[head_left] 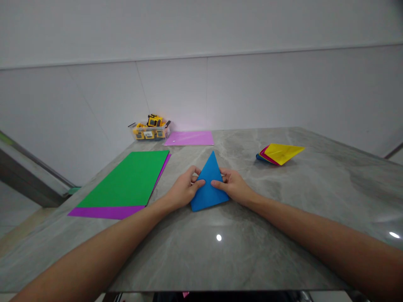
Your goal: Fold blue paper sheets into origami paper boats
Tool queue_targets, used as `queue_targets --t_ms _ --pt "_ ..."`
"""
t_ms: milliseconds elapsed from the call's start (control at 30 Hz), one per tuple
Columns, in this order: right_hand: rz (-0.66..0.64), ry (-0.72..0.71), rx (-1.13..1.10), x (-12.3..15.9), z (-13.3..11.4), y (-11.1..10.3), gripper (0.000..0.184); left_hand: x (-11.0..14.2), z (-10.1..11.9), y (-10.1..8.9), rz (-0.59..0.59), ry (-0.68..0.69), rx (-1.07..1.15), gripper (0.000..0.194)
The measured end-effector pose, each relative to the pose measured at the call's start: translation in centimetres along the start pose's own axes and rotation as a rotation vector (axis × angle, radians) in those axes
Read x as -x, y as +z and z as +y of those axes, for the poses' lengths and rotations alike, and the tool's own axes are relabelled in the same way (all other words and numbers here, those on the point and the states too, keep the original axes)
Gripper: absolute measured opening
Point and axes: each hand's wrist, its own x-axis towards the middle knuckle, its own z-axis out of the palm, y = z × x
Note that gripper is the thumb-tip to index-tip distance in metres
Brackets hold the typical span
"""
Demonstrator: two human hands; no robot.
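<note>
A blue piece of folded paper [209,191], kite-like with its sharp tip pointing away from me, is held between both hands over the middle of the table. My left hand [185,187] grips its left edge, thumb on the front face and fingers behind. On the opposite edge, my right hand [234,184] pinches it the same way. Both thumbs rest near the centre of the paper, a small gap apart. The fingers behind the sheet are partly hidden.
Green sheets [126,180] lie over purple paper [108,212] at the left. Folded yellow, pink and blue papers [283,153] rest at the right. Farther back are a pink sheet [190,138] and a clear bin [151,133] of yellow toy vehicles, near the wall.
</note>
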Motion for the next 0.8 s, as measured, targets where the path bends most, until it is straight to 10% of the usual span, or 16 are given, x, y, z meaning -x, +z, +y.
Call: queue_targets --t_ms 800 --pt "0.167 0.002 -0.212 -0.55 -0.63 -0.24 0.045 -0.10 0.91 -0.39 0.045 -0.081 0.083 0.032"
